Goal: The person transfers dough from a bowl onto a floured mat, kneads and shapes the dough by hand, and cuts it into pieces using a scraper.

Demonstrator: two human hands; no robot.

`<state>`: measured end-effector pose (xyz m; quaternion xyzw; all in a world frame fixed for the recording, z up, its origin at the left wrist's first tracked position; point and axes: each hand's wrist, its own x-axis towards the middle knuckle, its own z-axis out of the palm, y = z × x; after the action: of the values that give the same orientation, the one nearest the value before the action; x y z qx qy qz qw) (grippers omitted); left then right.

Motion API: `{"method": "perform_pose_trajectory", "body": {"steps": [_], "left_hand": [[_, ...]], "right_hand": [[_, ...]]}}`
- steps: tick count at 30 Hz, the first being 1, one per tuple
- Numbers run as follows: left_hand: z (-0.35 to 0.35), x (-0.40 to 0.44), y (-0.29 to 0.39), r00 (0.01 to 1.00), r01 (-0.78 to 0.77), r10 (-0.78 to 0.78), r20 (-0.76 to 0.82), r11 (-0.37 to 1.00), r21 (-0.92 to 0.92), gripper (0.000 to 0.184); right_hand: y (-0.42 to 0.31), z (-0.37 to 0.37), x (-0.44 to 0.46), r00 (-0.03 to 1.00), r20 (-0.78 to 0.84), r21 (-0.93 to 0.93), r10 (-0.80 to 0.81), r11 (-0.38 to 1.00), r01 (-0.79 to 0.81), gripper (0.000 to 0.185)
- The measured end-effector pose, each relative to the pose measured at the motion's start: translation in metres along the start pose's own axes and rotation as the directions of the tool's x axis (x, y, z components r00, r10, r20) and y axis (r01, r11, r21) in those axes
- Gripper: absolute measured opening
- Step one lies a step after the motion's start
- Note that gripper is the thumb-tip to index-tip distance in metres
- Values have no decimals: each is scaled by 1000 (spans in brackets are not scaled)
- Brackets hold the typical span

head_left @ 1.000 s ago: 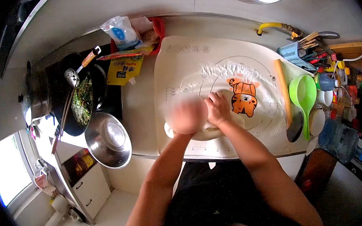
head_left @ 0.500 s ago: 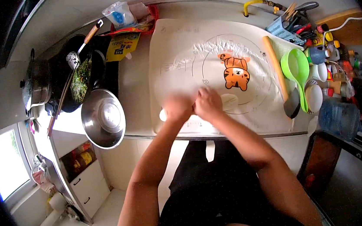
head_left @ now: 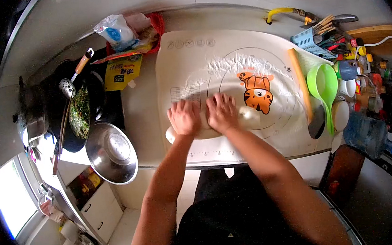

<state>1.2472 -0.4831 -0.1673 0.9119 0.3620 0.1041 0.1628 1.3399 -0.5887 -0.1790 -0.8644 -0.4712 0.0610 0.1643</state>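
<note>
A thick roll of white dough (head_left: 250,116) lies across the near part of the pale kneading mat (head_left: 263,139). Its two ends show beyond my hands, while the middle is largely covered. My left hand (head_left: 185,119) rests palm down on the left part of the dough, with its fingers stretched forward. Close beside it, my right hand (head_left: 222,113) presses on the dough farther right, also palm down with fingers extended. Loose flour (head_left: 237,64) is streaked over the mat in front of both hands, above a printed orange tiger (head_left: 258,93).
On the right lie a wooden rolling pin (head_left: 301,84), a green ladle (head_left: 323,82) and a dark spatula (head_left: 317,122). A steel bowl (head_left: 112,152), a wok of chopped greens (head_left: 80,117) and a yellow packet (head_left: 123,73) are at left. Bottles crowd the right edge.
My hands were closed together over the dough and blurred; now they are apart, lying flat on it with fingers spread. The camera view has shifted slightly.
</note>
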Motion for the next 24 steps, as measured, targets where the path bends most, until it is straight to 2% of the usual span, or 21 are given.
{"method": "perform_pose_trajectory", "body": {"steps": [3, 5, 6, 7, 9, 10, 11, 12, 13, 14, 15, 16, 17, 18, 19, 21, 22, 24], "left_hand": [[7, 30, -8, 1000, -10, 10, 15, 1000, 28, 16], [18, 38, -15, 981, -160, 151, -120, 984, -73, 17], [12, 38, -10, 993, -114, 112, -37, 991, -65, 23], [14, 33, -7, 993, -117, 116, -30, 991, -63, 23], [7, 35, 5, 959, -66, 66, 276, 998, -10, 28], [-1, 33, 14, 908, -77, 58, 414, 997, 30, 31], [-10, 27, 21, 908, -83, 59, 415, 996, 39, 31], [-17, 19, 28, 910, 30, -9, 414, 999, -44, 31], [-26, 11, 42, 903, 142, -73, 423, 981, -134, 31], [-64, -7, 84, 913, -148, 103, 395, 985, 85, 33], [-8, -23, 64, 876, 36, -91, 475, 992, 123, 33], [13, -60, 57, 980, -83, 45, 192, 977, 195, 32], [2, -82, 65, 979, -192, 175, 109, 965, 181, 28], [23, -104, 51, 960, -254, 272, -73, 948, 192, 25], [19, -110, 44, 918, -325, 354, -177, 929, 175, 24], [22, -108, 45, 958, -260, 273, -83, 956, 138, 22], [28, -97, 42, 957, -258, 269, -108, 960, 110, 20], [37, -75, 39, 974, -197, 208, -94, 973, 119, 19]], "right_hand": [[6, 5, 29, 997, -70, 7, 24, 1000, -23, 17], [9, 5, 41, 993, -104, 140, 57, 989, -42, 12], [11, 8, 44, 995, -85, 132, 59, 990, -47, 12], [13, 12, 39, 994, -83, 136, 66, 989, -54, 12], [15, 14, 40, 990, -141, 128, 29, 992, -11, 16], [12, 12, 39, 992, -93, 109, 84, 991, -74, 20], [14, 9, 35, 991, -98, 118, 88, 990, -76, 20], [12, -25, 35, 947, 247, 243, 207, 932, -267, 20], [14, -55, 33, 780, 572, 285, 251, 831, -477, 20], [14, -72, 12, 837, 498, 153, 227, 927, -343, 22], [27, -57, -19, 935, 328, 118, 133, 976, -181, 23], [41, -42, -47, 988, 151, 50, 13, 999, -21, 25], [43, -49, -68, 990, 101, -11, -97, 995, 99, 27], [44, -47, -87, 990, 6, 44, -138, 989, 138, 24], [47, -45, -100, 982, -71, 0, -173, 985, 173, 24], [50, -46, -97, 966, -156, -62, -205, 978, 198, 23], [54, -44, -87, 967, -150, -59, -208, 978, 201, 23], [58, -37, -63, 982, -142, -2, -127, 992, 128, 20]]}}
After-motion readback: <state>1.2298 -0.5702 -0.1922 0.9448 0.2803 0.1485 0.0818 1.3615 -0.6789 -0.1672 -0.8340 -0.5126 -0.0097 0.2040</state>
